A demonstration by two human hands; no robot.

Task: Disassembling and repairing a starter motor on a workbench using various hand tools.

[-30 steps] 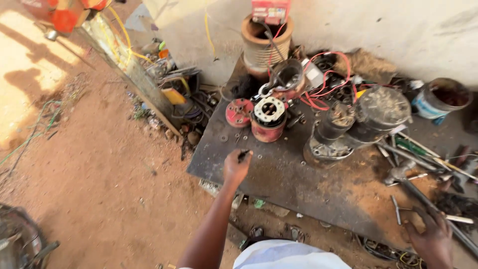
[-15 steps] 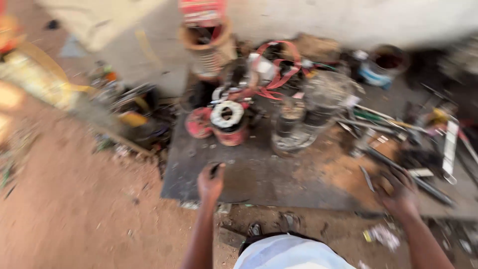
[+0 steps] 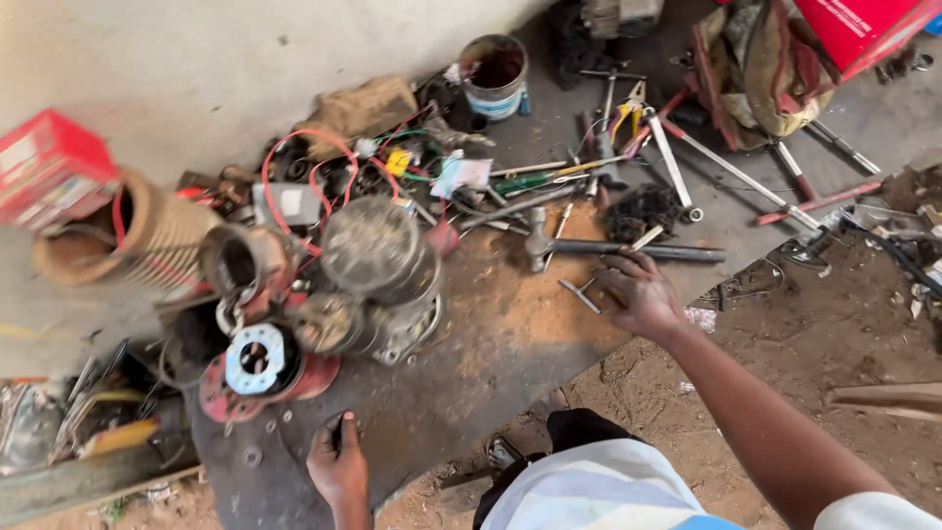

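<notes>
Head view looks down on a dark metal work plate [image 3: 471, 383] lying on the dirt ground, crowded with motor parts and tools. Left hand [image 3: 339, 466] sits at the near edge of the plate, fingers curled around a small dark piece [image 3: 337, 432]; what that piece is cannot be told. Right hand [image 3: 640, 294] rests flat on the rusty part of the plate, fingers spread and holding nothing, its fingertips touching a small metal T-shaped key [image 3: 581, 292].

Just beyond the right hand lies a hammer [image 3: 608, 250], its head to the left and its dark handle running right. A black tangled clump [image 3: 643, 211] sits just behind the handle. Further back, screwdrivers, pliers and long wrenches [image 3: 687, 157] lie scattered across the grey floor.

Between the two hands stands a cluster of motor parts: a round grey motor housing [image 3: 378, 255], a red end cover with a white bearing plate [image 3: 257, 363] near the left hand, and an open cylindrical casing [image 3: 235, 263] lying on its side. Red wires [image 3: 314, 172] loop behind them.

A small paint tin [image 3: 496, 74] stands by the wall, open, with a dark reddish inside. At far left a ribbed tan drum [image 3: 147, 240] lies on its side, a red box [image 3: 49, 167] resting on it. A second red box [image 3: 863, 29] shows at the top right corner.
</notes>
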